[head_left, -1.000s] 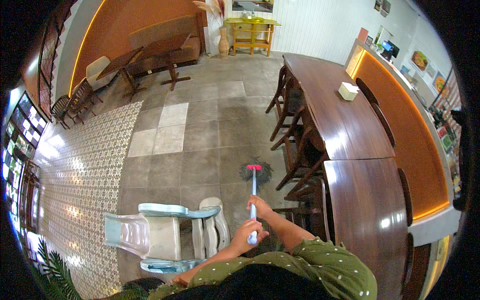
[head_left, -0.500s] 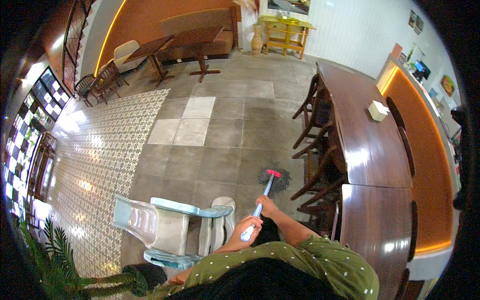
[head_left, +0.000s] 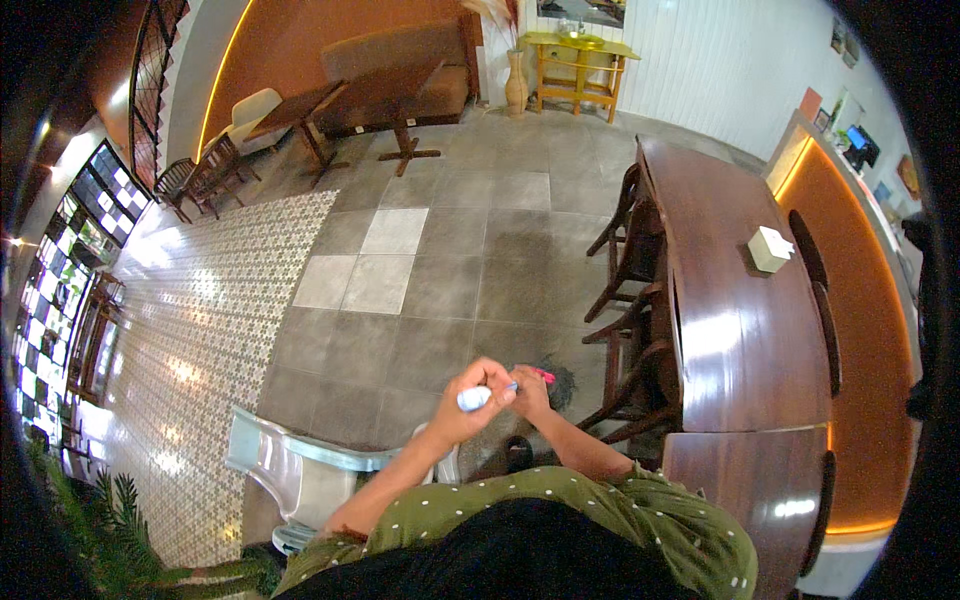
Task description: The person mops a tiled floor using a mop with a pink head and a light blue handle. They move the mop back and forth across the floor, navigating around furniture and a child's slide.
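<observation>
A mop with dark grey strands [head_left: 566, 390], a pink-red collar and a pale blue handle stands tilted between my hands. My left hand [head_left: 480, 376] is closed around the upper end of the handle, whose light blue tip points up toward me. Lower down the handle, my right hand [head_left: 530, 394] is wrapped around it, just beside the collar in this view. The strands rest on the grey tiled floor and are partly hidden behind my right hand. A dark shoe [head_left: 518, 453] shows below my right forearm.
Dark wooden tables [head_left: 745, 300] with wooden chairs [head_left: 630, 335] line the right side; a tissue box [head_left: 770, 249] sits on top. A pale plastic armchair [head_left: 300, 465] stands close on my left, beside a green plant [head_left: 125, 530]. Farther off are a yellow side table [head_left: 578, 88] and a sofa [head_left: 395, 60].
Both hands have risen in the picture, the left one shifting leftward with the handle's end. The mop head has come nearer to me, and the view has moved forward past the armchair.
</observation>
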Available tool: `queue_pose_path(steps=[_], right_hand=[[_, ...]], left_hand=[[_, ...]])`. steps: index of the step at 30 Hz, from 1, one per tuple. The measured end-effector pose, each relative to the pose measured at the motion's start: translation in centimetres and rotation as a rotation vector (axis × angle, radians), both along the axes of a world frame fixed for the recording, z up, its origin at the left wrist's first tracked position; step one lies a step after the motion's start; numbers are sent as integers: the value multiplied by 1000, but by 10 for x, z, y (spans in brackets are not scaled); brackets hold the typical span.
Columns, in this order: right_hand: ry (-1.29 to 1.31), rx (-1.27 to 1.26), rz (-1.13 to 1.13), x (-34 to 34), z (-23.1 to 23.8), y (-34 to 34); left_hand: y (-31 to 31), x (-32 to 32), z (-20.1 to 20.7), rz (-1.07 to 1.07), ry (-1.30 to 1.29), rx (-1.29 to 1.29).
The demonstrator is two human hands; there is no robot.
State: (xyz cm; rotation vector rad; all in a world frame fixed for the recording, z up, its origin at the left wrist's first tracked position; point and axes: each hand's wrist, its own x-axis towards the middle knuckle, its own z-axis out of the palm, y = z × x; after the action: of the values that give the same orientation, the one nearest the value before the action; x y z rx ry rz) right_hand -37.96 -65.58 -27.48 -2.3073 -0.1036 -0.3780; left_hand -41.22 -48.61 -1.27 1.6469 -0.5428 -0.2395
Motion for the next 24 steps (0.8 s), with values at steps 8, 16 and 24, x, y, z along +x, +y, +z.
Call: queue_pose_path(steps=[8,16,24], right_hand=[[-210,298,-16,74,106,69],[-108,308,495,186,116,128],[229,-290,955,326,-4,186]], left_hand=[[45,32,104,-53,-245,-87],[86,72,76,402,-361,-113],[118,192,-70,599,-214,134]])
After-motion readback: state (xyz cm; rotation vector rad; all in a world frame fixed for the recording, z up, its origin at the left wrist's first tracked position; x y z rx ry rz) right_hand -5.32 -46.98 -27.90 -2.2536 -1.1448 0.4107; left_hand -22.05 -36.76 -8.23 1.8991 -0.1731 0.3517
